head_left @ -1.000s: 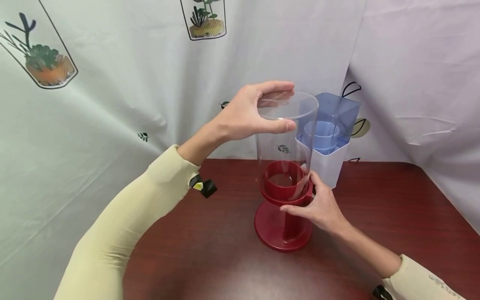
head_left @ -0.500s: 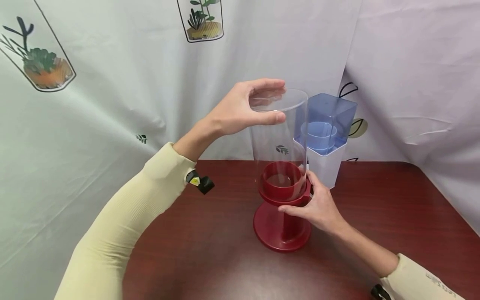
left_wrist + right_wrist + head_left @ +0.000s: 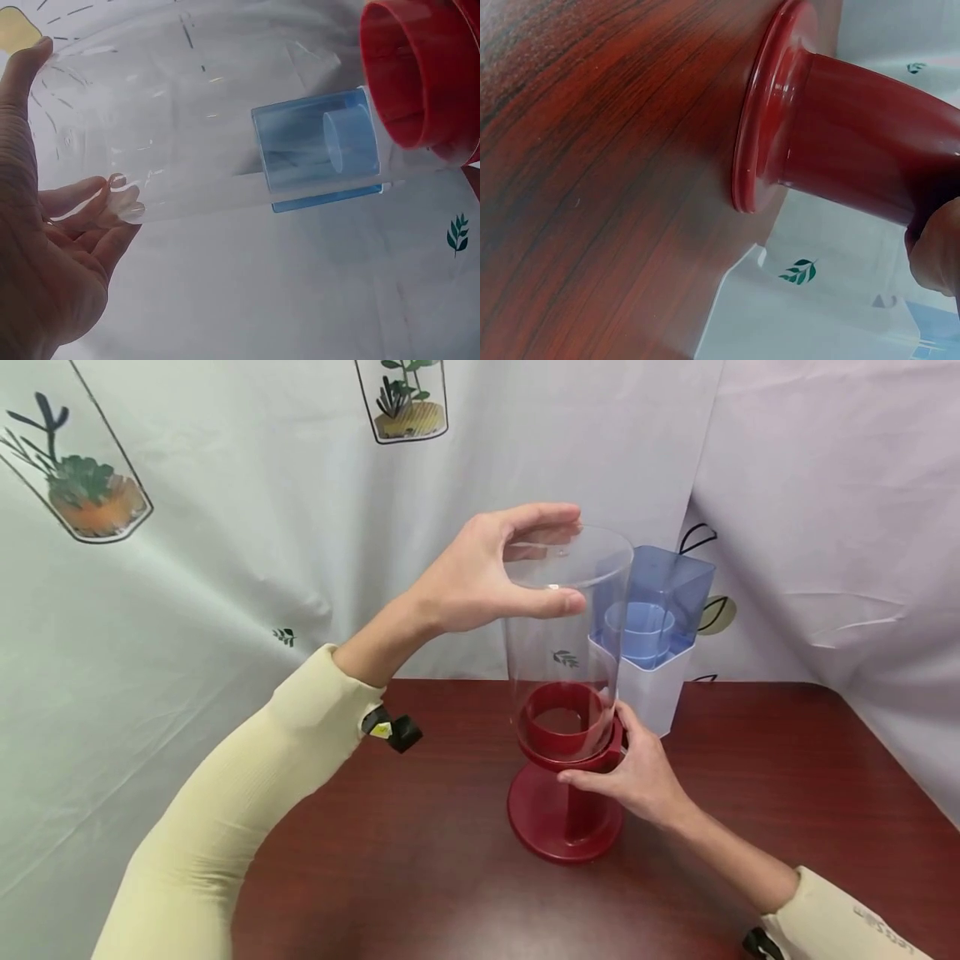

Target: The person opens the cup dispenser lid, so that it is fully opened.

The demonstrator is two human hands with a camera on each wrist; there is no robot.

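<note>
A tall clear plastic cylinder (image 3: 564, 647) rises above a red stand (image 3: 543, 822) on the table. My left hand (image 3: 472, 572) grips the cylinder near its open top, thumb in front and fingers behind. In the left wrist view, the cylinder (image 3: 195, 142) stretches from the fingertips to the red ring (image 3: 420, 82), with the ring's inner collar showing through its lower end. My right hand (image 3: 648, 777) holds the stand's upper ring from the right side. The right wrist view shows the stand's column (image 3: 855, 135) and round foot, flat on the table, with part of my right hand (image 3: 937, 247) at the edge.
Just behind and right of the stand is a container with a translucent blue top (image 3: 675, 581) and a white base (image 3: 654, 693). A blue cup-like ring shows inside it. Patterned white cloth (image 3: 315, 485) hangs behind the dark red wooden table (image 3: 780, 777).
The cylinder's top, with my left hand on it, swung slightly left and then back to the right and a little up. My right hand and the stand have stayed put.
</note>
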